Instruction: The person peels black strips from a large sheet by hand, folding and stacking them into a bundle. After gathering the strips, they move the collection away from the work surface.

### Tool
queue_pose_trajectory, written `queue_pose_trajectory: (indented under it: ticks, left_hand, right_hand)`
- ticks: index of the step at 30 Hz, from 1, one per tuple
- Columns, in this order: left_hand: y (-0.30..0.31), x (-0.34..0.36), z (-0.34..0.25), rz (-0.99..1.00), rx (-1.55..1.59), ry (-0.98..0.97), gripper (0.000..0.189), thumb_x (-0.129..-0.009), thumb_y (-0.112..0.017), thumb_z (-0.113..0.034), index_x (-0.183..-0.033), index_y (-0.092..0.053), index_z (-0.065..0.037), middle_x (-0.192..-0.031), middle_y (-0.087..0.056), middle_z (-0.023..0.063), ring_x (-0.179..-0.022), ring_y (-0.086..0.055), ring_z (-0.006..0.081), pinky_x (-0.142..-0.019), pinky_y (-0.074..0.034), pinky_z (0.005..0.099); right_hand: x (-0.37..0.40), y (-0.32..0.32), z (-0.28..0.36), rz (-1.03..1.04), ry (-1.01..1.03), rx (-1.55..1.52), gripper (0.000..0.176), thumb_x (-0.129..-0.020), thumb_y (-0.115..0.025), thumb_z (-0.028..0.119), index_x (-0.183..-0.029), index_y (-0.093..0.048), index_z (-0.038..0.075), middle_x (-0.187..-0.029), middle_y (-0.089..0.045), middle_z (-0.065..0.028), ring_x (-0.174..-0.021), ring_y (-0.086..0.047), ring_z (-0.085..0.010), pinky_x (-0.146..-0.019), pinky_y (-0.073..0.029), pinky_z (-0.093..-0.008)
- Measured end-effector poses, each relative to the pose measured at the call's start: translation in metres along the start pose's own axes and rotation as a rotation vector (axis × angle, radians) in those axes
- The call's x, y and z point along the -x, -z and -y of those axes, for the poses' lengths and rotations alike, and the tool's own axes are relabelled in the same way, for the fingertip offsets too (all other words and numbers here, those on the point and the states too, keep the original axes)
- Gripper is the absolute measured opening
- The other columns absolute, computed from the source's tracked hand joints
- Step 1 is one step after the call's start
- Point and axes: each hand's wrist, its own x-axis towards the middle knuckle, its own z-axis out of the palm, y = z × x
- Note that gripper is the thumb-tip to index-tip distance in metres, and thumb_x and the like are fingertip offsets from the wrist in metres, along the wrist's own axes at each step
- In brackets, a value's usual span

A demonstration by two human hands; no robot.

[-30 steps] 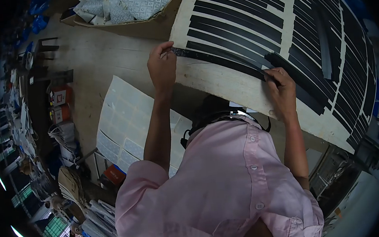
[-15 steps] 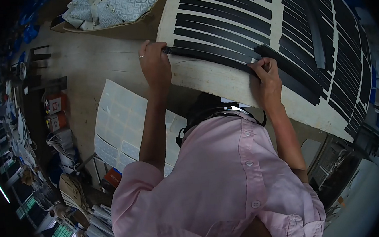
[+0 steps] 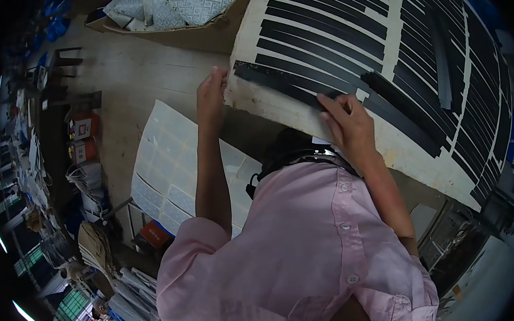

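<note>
Black strips (image 3: 322,31) lie in rows on a pale board-topped table (image 3: 402,46). One wider black strip (image 3: 275,83) runs along the near edge, its left end at the table's corner. My left hand (image 3: 210,98) is just off that corner, beside the strip's end and apart from it, its fingers loosely bent and holding nothing visible. At the strip's right part is my right hand (image 3: 350,123), thumb and forefinger apart, the forefinger's tip on or just over the strip. Further right lies a thicker bundle of black strips (image 3: 404,115).
A cardboard box (image 3: 199,38) of patterned pale pieces stands beyond the table's left corner. Below my left arm is a pale sheet with rectangular panels (image 3: 163,162). Orange-red boxes (image 3: 83,138) and a dark stool (image 3: 68,60) are on the floor to the left.
My left hand has let go of the strip's left end and moved off the corner. My right hand has loosened its pinch and moved left along the strip, which now lies against the rows.
</note>
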Motion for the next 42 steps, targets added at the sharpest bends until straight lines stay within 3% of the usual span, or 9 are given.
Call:
queue_pose_trajectory:
  ticks: [4,11,13,23,32,34,38,40,42]
  left_hand:
    - [0.018,-0.012,0.025,0.200,0.211,0.150,0.035,-0.095,-0.041,-0.026,-0.103,-0.058,0.004,-0.093,-0.063,0.0070,-0.080,-0.059,0.0119,-0.074,-0.046,0.0252]
    - [0.008,-0.002,0.018,0.259,0.067,0.047,0.031,-0.094,-0.043,-0.022,-0.103,-0.059,0.003,-0.091,-0.063,0.0063,-0.079,-0.059,0.0115,-0.074,-0.046,0.0250]
    - [0.003,-0.002,0.018,0.177,0.023,0.021,0.027,-0.092,-0.048,-0.020,-0.092,-0.062,0.003,-0.082,-0.061,0.0005,-0.074,-0.053,0.0055,-0.069,-0.043,0.0215]
    - [-0.012,0.007,0.007,0.066,-0.077,-0.018,0.027,-0.088,-0.055,-0.019,-0.095,-0.063,0.006,-0.080,-0.062,0.0025,-0.071,-0.054,0.0070,-0.066,-0.043,0.0217]
    - [-0.011,0.005,0.016,0.015,-0.292,-0.118,0.027,-0.087,-0.056,-0.020,-0.097,-0.062,0.004,-0.080,-0.064,0.0048,-0.070,-0.055,0.0092,-0.065,-0.044,0.0242]
    - [-0.020,0.013,0.012,-0.156,-0.603,-0.353,0.031,-0.087,-0.056,-0.020,-0.108,-0.057,0.002,-0.095,-0.063,0.0124,-0.082,-0.059,0.0182,-0.075,-0.044,0.0287]
    - [-0.037,0.023,0.009,-0.060,-0.940,-0.820,0.042,-0.084,-0.059,-0.021,-0.121,-0.049,-0.002,-0.120,-0.052,0.0181,-0.108,-0.051,0.0295,-0.092,-0.038,0.0382]
    - [-0.064,0.048,0.015,0.382,-1.222,-0.994,0.059,-0.082,-0.059,-0.037,-0.129,-0.042,-0.007,-0.137,-0.036,0.0147,-0.128,-0.031,0.0325,-0.102,-0.024,0.0509]
    - [-0.078,0.070,0.006,0.517,-1.250,-1.004,0.067,-0.079,-0.058,-0.046,-0.131,-0.039,-0.008,-0.141,-0.030,0.0130,-0.131,-0.025,0.0316,-0.102,-0.021,0.0549]
  right_hand:
    - [-0.009,-0.021,-0.004,-0.048,0.194,0.127,0.031,-0.072,-0.067,0.007,-0.102,-0.064,0.010,-0.079,-0.052,-0.0064,-0.068,-0.054,-0.0198,-0.051,-0.044,-0.0308]
    - [-0.006,-0.015,-0.014,-0.036,0.200,0.187,0.029,-0.070,-0.068,0.006,-0.098,-0.066,0.009,-0.079,-0.052,-0.0060,-0.068,-0.054,-0.0194,-0.052,-0.044,-0.0304]
    - [-0.006,-0.012,-0.013,-0.018,0.187,0.227,0.029,-0.069,-0.068,0.006,-0.098,-0.066,0.009,-0.080,-0.052,-0.0058,-0.068,-0.053,-0.0189,-0.052,-0.044,-0.0300]
    - [0.001,-0.012,-0.018,-0.064,0.180,0.338,0.033,-0.068,-0.060,0.002,-0.100,-0.065,0.009,-0.086,-0.053,-0.0062,-0.075,-0.051,-0.0210,-0.061,-0.043,-0.0312]
    - [0.017,0.023,-0.031,-0.119,0.066,0.282,0.023,-0.068,-0.070,0.004,-0.090,-0.065,0.005,-0.081,-0.053,-0.0075,-0.072,-0.050,-0.0217,-0.061,-0.044,-0.0325]
    - [0.025,0.029,-0.035,-0.117,0.002,0.276,0.020,-0.067,-0.071,0.005,-0.087,-0.065,0.004,-0.080,-0.053,-0.0076,-0.072,-0.050,-0.0225,-0.061,-0.043,-0.0327]
    - [0.021,0.022,-0.044,-0.149,0.051,0.295,0.018,-0.067,-0.071,0.005,-0.084,-0.064,0.005,-0.080,-0.052,-0.0079,-0.072,-0.051,-0.0232,-0.061,-0.044,-0.0332]
    - [0.020,0.024,-0.047,-0.114,0.097,0.256,0.017,-0.068,-0.070,0.005,-0.084,-0.063,0.005,-0.079,-0.052,-0.0078,-0.071,-0.051,-0.0233,-0.061,-0.044,-0.0330]
    - [0.023,0.026,-0.048,-0.095,0.094,0.255,0.017,-0.069,-0.069,0.004,-0.085,-0.063,0.005,-0.080,-0.053,-0.0080,-0.071,-0.051,-0.0234,-0.061,-0.044,-0.0329]
